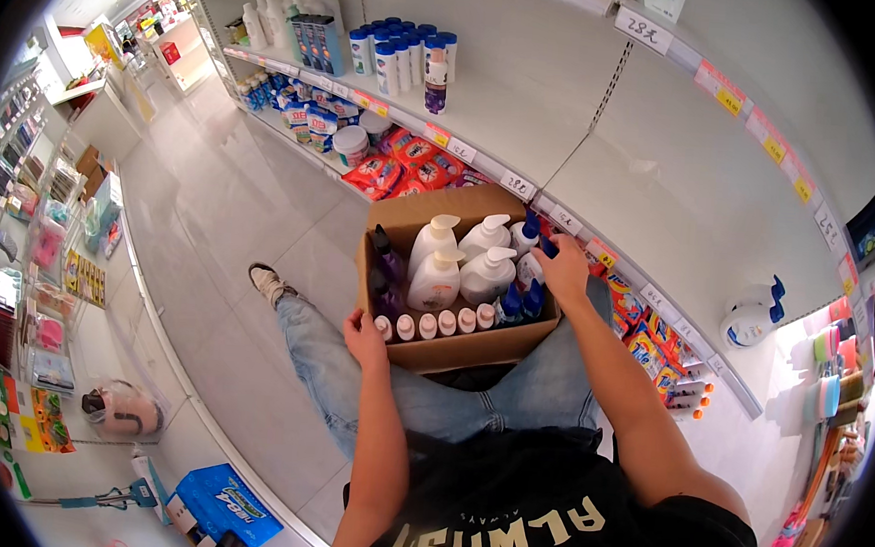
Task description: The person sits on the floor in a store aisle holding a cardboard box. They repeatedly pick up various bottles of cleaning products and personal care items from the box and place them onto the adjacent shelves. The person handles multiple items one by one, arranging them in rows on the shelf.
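Note:
An open cardboard box rests in front of me at my thighs, packed with white pump bottles, purple bottles, blue-topped bottles and a row of small pale-capped bottles. My right hand is closed around the dark blue pump top of a white bottle in the box's right corner. At the near left corner, my left hand touches the box edge, its fingers partly hidden; whether it grips the cardboard is unclear.
A long white shelf curves ahead, with blue-capped bottles and, at right, white pump bottles. Detergent bags fill the lower shelf. My shoe is on the tiled floor. Another goods rack stands at left.

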The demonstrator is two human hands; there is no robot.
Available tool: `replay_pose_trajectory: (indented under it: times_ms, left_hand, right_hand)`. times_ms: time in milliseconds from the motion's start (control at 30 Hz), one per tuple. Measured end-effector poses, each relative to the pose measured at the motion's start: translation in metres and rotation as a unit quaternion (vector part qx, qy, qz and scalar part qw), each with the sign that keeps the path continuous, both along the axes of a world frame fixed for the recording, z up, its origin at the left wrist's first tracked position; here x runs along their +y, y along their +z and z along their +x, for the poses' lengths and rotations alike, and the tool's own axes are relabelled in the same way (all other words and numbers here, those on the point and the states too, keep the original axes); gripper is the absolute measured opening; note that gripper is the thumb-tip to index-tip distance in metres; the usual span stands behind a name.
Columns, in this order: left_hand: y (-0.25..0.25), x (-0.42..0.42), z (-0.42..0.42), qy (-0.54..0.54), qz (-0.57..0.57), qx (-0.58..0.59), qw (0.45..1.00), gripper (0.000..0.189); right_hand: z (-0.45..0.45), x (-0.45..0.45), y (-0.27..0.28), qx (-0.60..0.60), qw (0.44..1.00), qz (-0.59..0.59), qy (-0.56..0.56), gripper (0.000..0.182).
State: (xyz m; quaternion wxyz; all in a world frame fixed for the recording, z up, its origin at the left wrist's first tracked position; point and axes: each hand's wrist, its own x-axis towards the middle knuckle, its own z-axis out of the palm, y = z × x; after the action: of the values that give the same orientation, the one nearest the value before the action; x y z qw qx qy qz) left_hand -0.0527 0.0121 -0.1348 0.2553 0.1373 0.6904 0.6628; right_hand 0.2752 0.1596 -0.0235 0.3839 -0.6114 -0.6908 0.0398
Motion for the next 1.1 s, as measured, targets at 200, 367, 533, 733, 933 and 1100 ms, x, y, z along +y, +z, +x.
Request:
replay_pose_trajectory:
  times_ms: [200,367,533,733,933,1100]
  left_hand:
    - [0.003,-0.006,0.000,-0.011,-0.009,0.011,1.000,0.028]
    - [0.006,-0.009,0.004,-0.020,-0.002,0.016,1.000,0.030]
    - [0.006,-0.013,0.003,-0.028,-0.019,0.031,0.999,0.031]
    - [0.008,-0.014,0.005,-0.029,-0.023,0.041,0.998,0.030]
    - [0.009,-0.015,0.006,-0.035,-0.032,0.061,0.997,0.028]
    - [0.002,-0.016,0.007,-0.026,-0.007,0.033,0.999,0.028]
  right_hand:
    - [0.013,0.009,-0.037,-0.003,0.999,-0.034,0.031,0.038]
    - [0.011,0.010,-0.038,0.011,0.998,-0.048,0.044,0.040]
    - [-0.004,0.005,0.032,-0.104,0.984,-0.145,-0.005,0.051]
    - [-0.054,-0.072,0.089,0.020,0.911,-0.244,0.332,0.025]
    - [-0.101,-0.154,0.003,-0.313,0.791,-0.325,0.412,0.035]
    - [-0.109,-0.168,-0.055,-0.344,0.790,-0.287,0.418,0.036]
